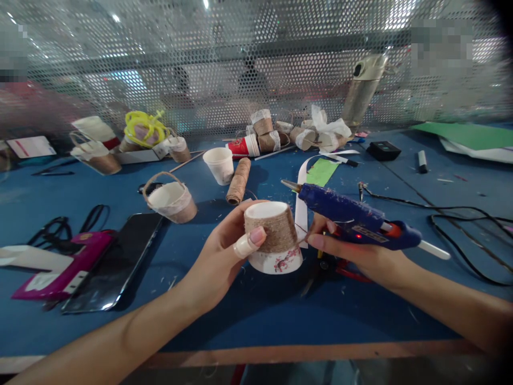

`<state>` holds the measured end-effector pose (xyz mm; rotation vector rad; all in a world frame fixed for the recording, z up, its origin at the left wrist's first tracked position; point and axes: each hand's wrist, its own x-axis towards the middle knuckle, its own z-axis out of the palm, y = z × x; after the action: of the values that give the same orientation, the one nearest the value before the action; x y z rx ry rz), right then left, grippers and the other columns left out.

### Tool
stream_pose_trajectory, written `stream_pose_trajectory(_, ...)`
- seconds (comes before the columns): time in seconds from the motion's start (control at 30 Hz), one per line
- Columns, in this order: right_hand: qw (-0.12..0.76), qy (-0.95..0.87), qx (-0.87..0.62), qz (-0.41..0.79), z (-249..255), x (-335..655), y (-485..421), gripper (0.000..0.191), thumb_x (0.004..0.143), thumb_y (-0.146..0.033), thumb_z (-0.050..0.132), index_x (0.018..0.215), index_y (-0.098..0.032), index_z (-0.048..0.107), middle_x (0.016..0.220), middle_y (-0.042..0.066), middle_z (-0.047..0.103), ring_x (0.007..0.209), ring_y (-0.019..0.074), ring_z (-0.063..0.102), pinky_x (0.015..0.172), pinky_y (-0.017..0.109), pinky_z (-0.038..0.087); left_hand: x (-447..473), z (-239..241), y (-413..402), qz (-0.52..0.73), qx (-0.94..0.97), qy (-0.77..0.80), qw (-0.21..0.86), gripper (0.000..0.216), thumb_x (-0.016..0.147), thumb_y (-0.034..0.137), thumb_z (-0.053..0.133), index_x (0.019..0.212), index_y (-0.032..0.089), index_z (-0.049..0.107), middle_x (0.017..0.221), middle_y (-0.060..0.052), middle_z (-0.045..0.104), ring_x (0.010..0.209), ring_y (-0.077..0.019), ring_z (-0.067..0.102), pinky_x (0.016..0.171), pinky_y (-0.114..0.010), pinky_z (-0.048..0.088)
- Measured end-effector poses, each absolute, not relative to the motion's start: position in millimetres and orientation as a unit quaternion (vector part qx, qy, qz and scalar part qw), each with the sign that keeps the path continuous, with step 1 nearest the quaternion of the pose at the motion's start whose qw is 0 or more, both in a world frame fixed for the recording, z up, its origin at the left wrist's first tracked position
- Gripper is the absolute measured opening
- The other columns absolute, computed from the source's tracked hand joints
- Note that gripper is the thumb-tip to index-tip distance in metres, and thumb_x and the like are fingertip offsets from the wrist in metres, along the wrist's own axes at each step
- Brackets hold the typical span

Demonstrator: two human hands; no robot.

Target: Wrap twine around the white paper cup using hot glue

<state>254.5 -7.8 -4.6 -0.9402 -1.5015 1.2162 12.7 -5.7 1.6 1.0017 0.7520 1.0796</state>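
My left hand (224, 251) holds an upside-down paper cup (274, 238) above the blue table; brown twine is wound around most of it, and the white rim with a pink print shows at the bottom. A bandage wraps my left thumb. My right hand (356, 251) grips a blue glue gun (352, 216), its nozzle pointing up and left past the cup, while its fingertips pinch the loose twine end beside the cup.
A twine spool (238, 181), a plain white cup (219, 164) and a small twine-wrapped cup basket (172, 200) lie behind. A phone (116, 262) and a pink tool (66, 267) sit at left. Cables (460, 214) trail at right. Several finished cups line the mesh wall.
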Motion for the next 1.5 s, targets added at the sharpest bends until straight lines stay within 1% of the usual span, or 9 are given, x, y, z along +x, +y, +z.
stream_pose_trajectory(0.23, 0.471, -0.589, -0.392, 0.526, -5, 253, -7, 0.022, 0.083, -0.027, 0.087, 0.082, -0.024, 0.066, 0.085, -0.004, 0.072, 0.078, 0.0133, 0.068, 0.074, 0.026, 0.059, 14, 1, -4, 0.474, 0.47, 0.32, 0.673, 0.034, 0.083, 0.041, 0.085, 0.115, 0.034, 0.08, 0.119, 0.0, 0.076, 0.112, -0.0204, 0.067, 0.089, -0.025, 0.053)
stream_pose_trajectory(0.6, 0.456, -0.585, -0.415, 0.526, -4, 254, -7, 0.026, 0.082, -0.033, 0.088, 0.079, -0.024, 0.063, 0.085, -0.003, 0.071, 0.077, 0.014, 0.067, 0.071, 0.027, 0.058, 14, 0, -6, 0.47, 0.483, 0.322, 0.665, 0.034, 0.081, 0.043, 0.085, 0.114, 0.036, 0.081, 0.125, -0.001, 0.073, 0.119, -0.024, 0.064, 0.094, -0.028, 0.052)
stream_pose_trajectory(0.8, 0.461, -0.578, -0.428, 0.52, 0, 252, -10, 0.029, 0.077, -0.029, 0.09, 0.075, -0.024, 0.062, 0.081, -0.004, 0.072, 0.073, 0.0146, 0.068, 0.067, 0.027, 0.06, 12, -3, -5, 0.455, 0.492, 0.321, 0.669, 0.039, 0.082, 0.042, 0.085, 0.119, 0.036, 0.078, 0.128, -0.002, 0.073, 0.126, -0.0277, 0.062, 0.103, -0.035, 0.051)
stream_pose_trajectory(0.93, 0.459, -0.578, -0.449, 0.504, 3, 249, -12, 0.025, 0.076, -0.03, 0.089, 0.075, -0.024, 0.065, 0.077, -0.003, 0.072, 0.07, 0.0162, 0.07, 0.063, 0.028, 0.061, 10, -5, -3, 0.447, 0.516, 0.307, 0.664, 0.04, 0.084, 0.039, 0.084, 0.123, 0.036, 0.076, 0.132, -0.002, 0.072, 0.127, -0.0252, 0.061, 0.106, -0.034, 0.049)
stream_pose_trajectory(1.07, 0.486, -0.587, -0.433, 0.481, 4, 245, -12, 0.024, 0.071, -0.02, 0.09, 0.075, -0.024, 0.066, 0.072, -0.005, 0.069, 0.064, 0.0125, 0.065, 0.058, 0.023, 0.058, 8, -4, -2, 0.433, 0.539, 0.286, 0.663, 0.038, 0.087, 0.034, 0.082, 0.124, 0.037, 0.075, 0.127, -0.001, 0.074, 0.121, -0.0224, 0.064, 0.103, -0.031, 0.05)
stream_pose_trajectory(1.17, 0.499, -0.595, -0.421, 0.468, 4, 244, -12, 0.025, 0.07, -0.014, 0.089, 0.077, -0.025, 0.067, 0.071, -0.006, 0.068, 0.063, 0.0107, 0.064, 0.059, 0.021, 0.057, 8, -3, -5, 0.419, 0.542, 0.297, 0.666, 0.035, 0.093, 0.033, 0.075, 0.127, 0.038, 0.073, 0.133, 0.0, 0.072, 0.13, -0.0241, 0.06, 0.109, -0.034, 0.047)
stream_pose_trajectory(1.23, 0.499, -0.597, -0.428, 0.461, 2, 242, -13, 0.025, 0.071, -0.014, 0.089, 0.078, -0.025, 0.067, 0.072, -0.006, 0.069, 0.063, 0.0106, 0.064, 0.059, 0.021, 0.056, 9, -3, -8, 0.413, 0.529, 0.321, 0.668, 0.039, 0.096, 0.038, 0.071, 0.135, 0.039, 0.069, 0.145, 0.0, 0.066, 0.142, -0.0278, 0.051, 0.115, -0.038, 0.041)
stream_pose_trajectory(1.33, 0.494, -0.601, -0.436, 0.453, -1, 241, -15, 0.025, 0.073, -0.014, 0.088, 0.081, -0.026, 0.068, 0.076, -0.006, 0.071, 0.067, 0.0118, 0.067, 0.063, 0.022, 0.057, 13, -2, -11, 0.411, 0.503, 0.336, 0.682, 0.053, 0.092, 0.044, 0.074, 0.143, 0.037, 0.062, 0.15, -0.003, 0.063, 0.145, -0.0323, 0.05, 0.117, -0.042, 0.041)
stream_pose_trajectory(1.5, 0.499, -0.595, -0.432, 0.459, -7, 243, -16, 0.027, 0.075, -0.016, 0.09, 0.092, -0.029, 0.073, 0.09, -0.003, 0.075, 0.078, 0.0143, 0.071, 0.07, 0.024, 0.06, 18, 3, -9, 0.432, 0.438, 0.373, 0.694, 0.06, 0.081, 0.038, 0.085, 0.137, 0.03, 0.065, 0.139, -0.006, 0.071, 0.134, -0.033, 0.061, 0.107, -0.04, 0.05)
